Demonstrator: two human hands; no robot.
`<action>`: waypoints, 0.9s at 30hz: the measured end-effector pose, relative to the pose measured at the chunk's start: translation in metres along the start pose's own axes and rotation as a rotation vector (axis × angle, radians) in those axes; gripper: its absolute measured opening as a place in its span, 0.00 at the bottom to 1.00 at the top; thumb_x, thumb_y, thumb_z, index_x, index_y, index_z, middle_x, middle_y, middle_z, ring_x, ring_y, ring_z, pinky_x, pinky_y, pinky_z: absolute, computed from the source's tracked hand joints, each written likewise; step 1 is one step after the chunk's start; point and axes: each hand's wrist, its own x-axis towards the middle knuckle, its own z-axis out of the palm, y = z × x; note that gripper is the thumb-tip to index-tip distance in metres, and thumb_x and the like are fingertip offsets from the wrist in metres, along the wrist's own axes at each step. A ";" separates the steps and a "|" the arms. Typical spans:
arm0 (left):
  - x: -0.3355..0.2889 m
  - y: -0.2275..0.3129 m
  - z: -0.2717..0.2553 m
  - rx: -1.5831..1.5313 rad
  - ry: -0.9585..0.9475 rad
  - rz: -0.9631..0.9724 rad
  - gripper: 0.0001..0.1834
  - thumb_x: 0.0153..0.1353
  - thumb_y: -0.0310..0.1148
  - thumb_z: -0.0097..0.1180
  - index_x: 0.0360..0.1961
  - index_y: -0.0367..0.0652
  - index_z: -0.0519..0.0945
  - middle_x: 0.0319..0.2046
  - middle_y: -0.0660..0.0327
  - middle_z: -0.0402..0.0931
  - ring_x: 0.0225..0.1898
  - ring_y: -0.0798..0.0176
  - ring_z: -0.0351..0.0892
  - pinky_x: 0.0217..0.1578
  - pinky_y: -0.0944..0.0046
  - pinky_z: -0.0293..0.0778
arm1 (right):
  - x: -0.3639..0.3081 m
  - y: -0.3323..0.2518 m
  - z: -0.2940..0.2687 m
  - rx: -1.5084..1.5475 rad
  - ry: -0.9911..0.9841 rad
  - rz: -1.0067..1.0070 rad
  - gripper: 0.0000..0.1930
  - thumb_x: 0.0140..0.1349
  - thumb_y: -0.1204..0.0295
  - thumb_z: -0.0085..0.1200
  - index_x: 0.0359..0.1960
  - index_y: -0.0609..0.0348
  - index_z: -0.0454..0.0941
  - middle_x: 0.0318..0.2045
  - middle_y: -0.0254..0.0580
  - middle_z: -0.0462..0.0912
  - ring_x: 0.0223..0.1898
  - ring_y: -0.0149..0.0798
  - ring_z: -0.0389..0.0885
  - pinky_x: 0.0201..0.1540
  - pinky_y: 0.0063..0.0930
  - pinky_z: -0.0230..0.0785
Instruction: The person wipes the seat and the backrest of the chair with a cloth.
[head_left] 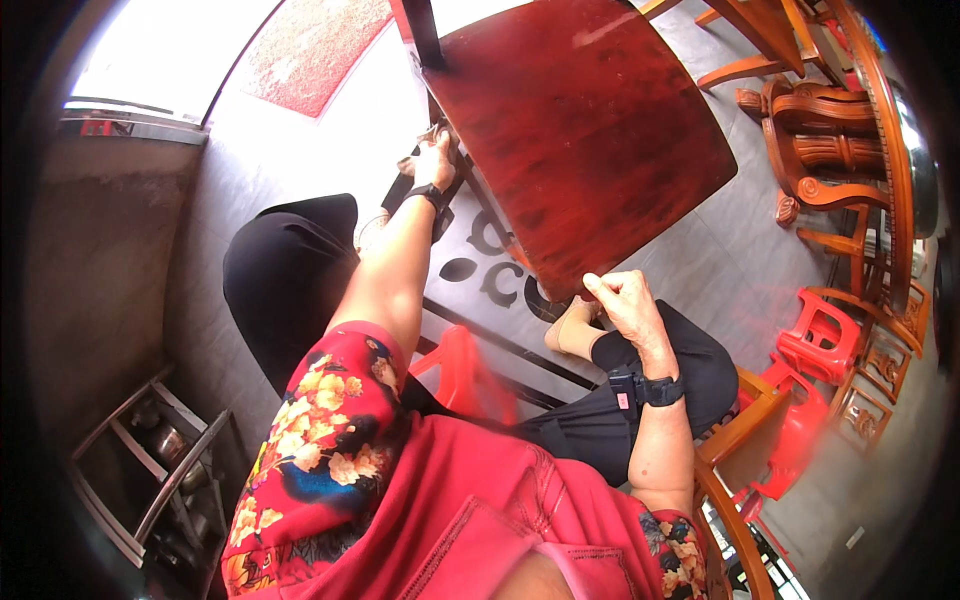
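Observation:
A wooden chair with a glossy dark red seat (590,140) fills the upper middle, tilted across my view. My left hand (435,165) reaches far forward to the seat's left side. Its fingers are closed low by the chair frame, around something small and brownish that glare and the hand itself mostly hide. At the seat's near corner is my right hand (628,308), its fingers curled in and the thumb and forefinger pinching the seat's edge. Both wrists carry black bands.
Below me is a red plastic stool (455,375). On the right, red plastic stools (820,335) stand near carved wooden furniture (830,150) and a round table edge (890,150). A metal rack (150,470) sits by the left wall. A red mat (310,50) lies at the bright doorway.

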 end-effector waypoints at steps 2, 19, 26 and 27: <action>-0.014 -0.019 0.014 -0.140 0.206 0.084 0.23 0.55 0.28 0.51 0.54 0.47 0.76 0.43 0.42 0.76 0.44 0.43 0.78 0.44 0.50 0.74 | 0.007 -0.015 0.000 -0.014 -0.032 -0.052 0.26 0.64 0.60 0.57 0.14 0.63 0.62 0.13 0.27 0.59 0.20 0.21 0.56 0.20 0.27 0.52; -0.125 0.081 0.053 0.205 -0.488 0.180 0.11 0.55 0.39 0.61 0.37 0.47 0.83 0.39 0.52 0.82 0.40 0.51 0.83 0.42 0.58 0.79 | 0.034 0.018 0.017 -0.029 0.097 -0.084 0.21 0.59 0.57 0.55 0.24 0.67 0.82 0.16 0.47 0.80 0.23 0.34 0.80 0.30 0.33 0.70; -0.156 0.193 -0.133 0.396 -0.560 0.540 0.14 0.45 0.38 0.65 0.26 0.36 0.85 0.28 0.50 0.83 0.33 0.53 0.84 0.33 0.58 0.78 | 0.013 0.015 0.004 -0.156 0.228 -0.142 0.25 0.61 0.56 0.49 0.17 0.69 0.74 0.14 0.52 0.73 0.18 0.39 0.77 0.27 0.40 0.67; -0.152 0.187 -0.142 0.472 -0.573 0.520 0.15 0.42 0.39 0.66 0.25 0.37 0.85 0.26 0.51 0.82 0.30 0.54 0.84 0.31 0.58 0.77 | 0.013 0.008 0.005 -0.153 0.257 -0.206 0.25 0.61 0.56 0.49 0.17 0.68 0.73 0.13 0.52 0.72 0.17 0.39 0.76 0.26 0.41 0.66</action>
